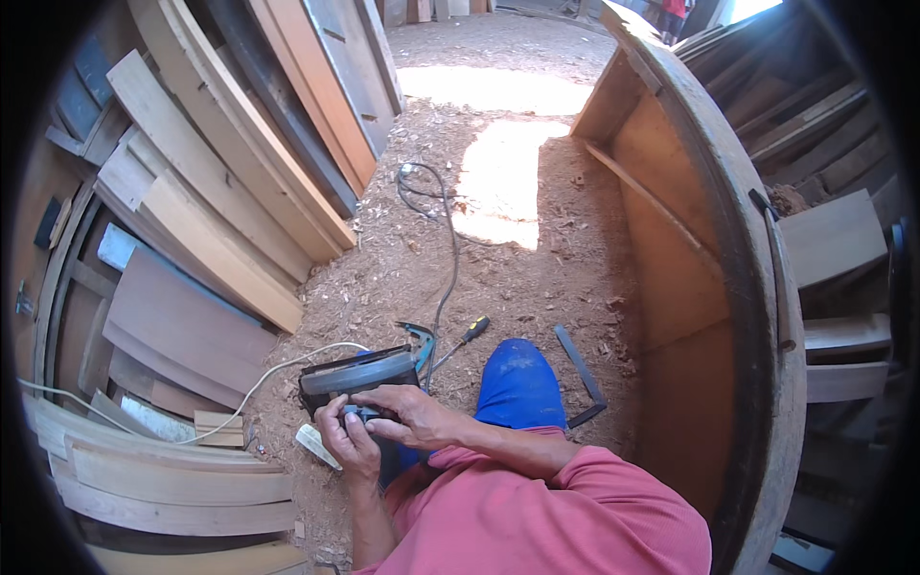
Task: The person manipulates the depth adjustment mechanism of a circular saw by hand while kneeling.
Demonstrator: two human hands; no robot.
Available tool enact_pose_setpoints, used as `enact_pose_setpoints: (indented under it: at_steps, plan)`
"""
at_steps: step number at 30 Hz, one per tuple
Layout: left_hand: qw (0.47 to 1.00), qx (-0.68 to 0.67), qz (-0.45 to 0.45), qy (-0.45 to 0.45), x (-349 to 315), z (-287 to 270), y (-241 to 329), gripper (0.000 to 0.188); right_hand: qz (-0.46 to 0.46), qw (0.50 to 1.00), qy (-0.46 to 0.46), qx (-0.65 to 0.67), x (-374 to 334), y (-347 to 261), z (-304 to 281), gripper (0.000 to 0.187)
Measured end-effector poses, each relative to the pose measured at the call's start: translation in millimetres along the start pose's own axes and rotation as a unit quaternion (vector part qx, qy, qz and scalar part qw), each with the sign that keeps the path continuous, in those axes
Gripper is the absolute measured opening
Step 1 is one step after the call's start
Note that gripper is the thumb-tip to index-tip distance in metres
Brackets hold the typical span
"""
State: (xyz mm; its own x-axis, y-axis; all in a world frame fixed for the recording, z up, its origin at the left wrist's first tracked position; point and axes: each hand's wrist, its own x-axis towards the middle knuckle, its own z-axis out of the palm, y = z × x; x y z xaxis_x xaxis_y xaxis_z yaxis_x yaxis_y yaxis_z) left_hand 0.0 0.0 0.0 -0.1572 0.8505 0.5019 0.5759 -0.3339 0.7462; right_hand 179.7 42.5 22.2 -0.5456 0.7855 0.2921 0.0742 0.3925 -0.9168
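Observation:
My left hand (347, 443) and my right hand (414, 414) meet low in the view, left of my knee. Both have their fingers closed around a small blue-grey piece (364, 412), whose kind I cannot make out because the fingers partly cover it. Just beyond the hands is a dark, box-like thing (359, 376) with a grey band along its top. Beside it on the floor are a teal tool (419, 337), partly hidden, and a screwdriver (475, 330) with a yellow and black handle.
A carpenter's square (583, 376) lies right of my knee. A black cable (450, 259) crosses the shaving-strewn floor (383, 292). A pale cord (259, 386) runs left. Boards (211, 249) lean on the left, and a tall wooden panel frame (685, 240) stands on the right.

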Motion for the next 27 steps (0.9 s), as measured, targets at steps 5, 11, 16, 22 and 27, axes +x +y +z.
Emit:
enact_pose_setpoints:
  at_steps: [5, 11, 16, 22, 27]
  plan:
    - [0.996, -0.067, -0.055, 0.007, -18.9, 14.6, 4.8, 0.015, 0.005, 0.999, -0.027, -0.033, -14.6, 3.4, -11.8, 0.06]
    - [0.998, -0.057, -0.024, 0.006, -10.3, 9.7, -0.9, 0.012, -0.001, 0.999, -0.032, -0.037, -4.0, -1.7, -6.7, 0.044]
    - [1.0, -0.01, 0.029, -0.007, -7.4, 2.8, -2.8, 0.016, -0.069, 0.993, 0.026, -0.091, 2.1, 1.2, 3.7, 0.027]
    - [1.0, -0.01, -0.006, -0.014, 4.8, 10.4, 22.9, 0.011, -0.043, 0.997, 0.035, -0.049, -3.1, -3.9, -9.5, 0.033]
    - [1.0, -0.008, -0.001, 0.013, 0.3, 0.4, 26.1, 0.009, -0.021, 0.999, 0.007, -0.045, -3.7, -14.6, -3.1, 0.036]
